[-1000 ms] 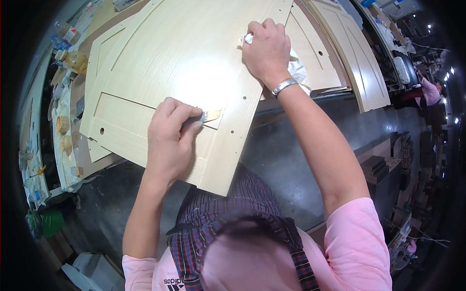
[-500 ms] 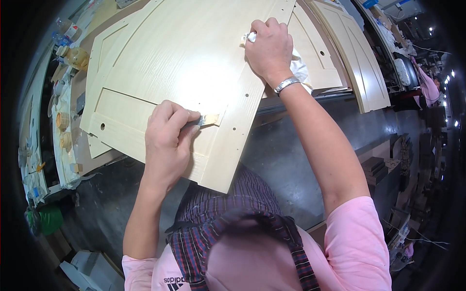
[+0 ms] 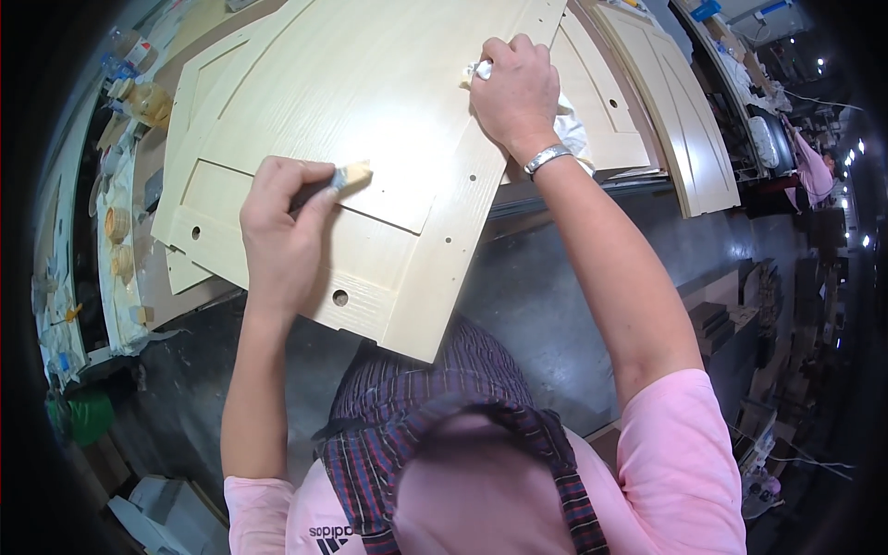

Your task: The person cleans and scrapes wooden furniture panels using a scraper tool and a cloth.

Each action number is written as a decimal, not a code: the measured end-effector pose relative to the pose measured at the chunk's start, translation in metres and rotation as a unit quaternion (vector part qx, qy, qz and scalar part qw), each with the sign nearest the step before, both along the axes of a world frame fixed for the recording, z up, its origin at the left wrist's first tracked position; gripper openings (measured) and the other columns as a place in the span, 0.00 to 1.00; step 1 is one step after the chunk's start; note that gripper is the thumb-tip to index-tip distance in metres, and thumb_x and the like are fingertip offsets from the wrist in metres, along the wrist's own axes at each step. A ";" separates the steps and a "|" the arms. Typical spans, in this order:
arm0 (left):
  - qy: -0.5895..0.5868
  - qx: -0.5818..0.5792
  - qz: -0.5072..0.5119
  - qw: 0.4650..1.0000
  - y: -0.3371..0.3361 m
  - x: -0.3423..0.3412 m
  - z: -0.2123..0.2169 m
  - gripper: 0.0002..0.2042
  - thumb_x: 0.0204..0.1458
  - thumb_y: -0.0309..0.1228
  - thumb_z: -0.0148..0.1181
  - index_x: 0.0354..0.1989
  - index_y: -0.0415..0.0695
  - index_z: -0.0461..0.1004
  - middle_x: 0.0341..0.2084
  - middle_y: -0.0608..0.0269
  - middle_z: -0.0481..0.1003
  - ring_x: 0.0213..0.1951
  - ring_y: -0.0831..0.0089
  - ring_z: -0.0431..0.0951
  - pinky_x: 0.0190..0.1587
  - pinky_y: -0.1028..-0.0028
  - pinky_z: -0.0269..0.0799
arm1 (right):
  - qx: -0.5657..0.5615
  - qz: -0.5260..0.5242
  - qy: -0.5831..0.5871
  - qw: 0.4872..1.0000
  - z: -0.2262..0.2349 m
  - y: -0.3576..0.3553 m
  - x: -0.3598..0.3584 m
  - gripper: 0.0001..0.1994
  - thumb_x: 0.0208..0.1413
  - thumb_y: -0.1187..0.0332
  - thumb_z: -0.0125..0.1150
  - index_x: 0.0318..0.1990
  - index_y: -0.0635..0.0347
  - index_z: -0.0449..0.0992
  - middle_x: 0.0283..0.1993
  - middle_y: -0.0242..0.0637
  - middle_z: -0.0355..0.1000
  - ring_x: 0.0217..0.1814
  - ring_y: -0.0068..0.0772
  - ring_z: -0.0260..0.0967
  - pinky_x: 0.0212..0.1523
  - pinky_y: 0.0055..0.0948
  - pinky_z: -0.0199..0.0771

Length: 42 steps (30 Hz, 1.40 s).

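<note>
My left hand (image 3: 285, 205) is closed around a small paintbrush (image 3: 353, 174) with pale bristles, its tip at the grooved panel of a cream wooden door (image 3: 407, 120). I cannot tell whether the bristles touch the surface. At the door's right edge, my right hand (image 3: 516, 91) is closed on a white cloth (image 3: 572, 131), which shows on both sides of the fist. The door lies flat and slanted, its near corner pointing toward my apron. Small holes dot its right edge, and a larger round hole shows near the front edge.
More cream panels (image 3: 671, 111) lie below and to the right. On the left, a side bench holds a jar of yellowish liquid (image 3: 143, 100), plastic bottles (image 3: 134, 51) and small yellow-stained cups (image 3: 117, 224). Dark stacked boards (image 3: 712, 319) stand on the floor at right. Another person in pink (image 3: 812, 171) is far right.
My left hand has moved the brush left and away from me, from the panel's near right corner to along its groove. My right hand has stayed on the door's edge.
</note>
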<state>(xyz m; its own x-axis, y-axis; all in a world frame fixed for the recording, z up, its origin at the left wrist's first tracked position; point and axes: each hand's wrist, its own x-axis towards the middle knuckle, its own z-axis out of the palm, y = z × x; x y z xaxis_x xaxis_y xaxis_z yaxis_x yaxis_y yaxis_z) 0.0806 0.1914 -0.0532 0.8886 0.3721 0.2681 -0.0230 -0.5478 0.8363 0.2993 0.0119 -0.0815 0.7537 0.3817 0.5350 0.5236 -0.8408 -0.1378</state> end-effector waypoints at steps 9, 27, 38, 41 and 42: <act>-0.039 -0.175 0.034 0.983 0.019 0.000 -0.014 0.08 0.58 0.19 0.60 0.46 0.34 0.78 0.39 0.64 0.75 0.41 0.77 0.75 0.48 0.78 0.72 | 0.182 0.331 0.180 0.908 0.034 -0.001 -0.101 0.04 0.48 0.72 0.65 0.32 0.59 0.79 0.40 0.40 0.75 0.48 0.45 0.71 0.49 0.38 0.72; -0.048 -0.156 0.026 0.986 0.018 -0.002 -0.013 0.07 0.59 0.20 0.60 0.44 0.34 0.79 0.36 0.65 0.75 0.39 0.78 0.73 0.46 0.77 0.70 | 0.087 0.288 0.116 0.947 0.025 -0.016 -0.122 0.08 0.45 0.74 0.67 0.25 0.59 0.71 0.33 0.37 0.69 0.40 0.44 0.63 0.43 0.40 0.64; -0.062 -0.190 0.008 0.980 0.016 -0.002 -0.011 0.07 0.60 0.20 0.58 0.45 0.34 0.78 0.38 0.66 0.74 0.40 0.79 0.73 0.48 0.78 0.69 | 0.070 0.252 0.104 0.960 0.022 -0.019 -0.110 0.13 0.44 0.70 0.73 0.26 0.57 0.70 0.33 0.37 0.67 0.38 0.40 0.63 0.40 0.39 0.62; -0.060 -0.162 0.016 0.985 0.020 -0.001 -0.012 0.07 0.60 0.20 0.58 0.45 0.34 0.78 0.38 0.65 0.74 0.40 0.79 0.73 0.48 0.79 0.68 | 0.044 0.298 0.126 0.945 0.027 -0.015 -0.130 0.14 0.43 0.70 0.74 0.25 0.57 0.69 0.33 0.36 0.68 0.38 0.40 0.62 0.39 0.38 0.62; -0.066 -0.170 0.022 0.983 0.019 -0.001 -0.012 0.07 0.58 0.20 0.59 0.44 0.34 0.79 0.37 0.63 0.74 0.40 0.77 0.74 0.47 0.77 0.71 | 0.045 0.287 0.136 0.947 0.029 -0.016 -0.125 0.13 0.44 0.71 0.74 0.25 0.58 0.70 0.32 0.37 0.68 0.37 0.42 0.63 0.39 0.40 0.63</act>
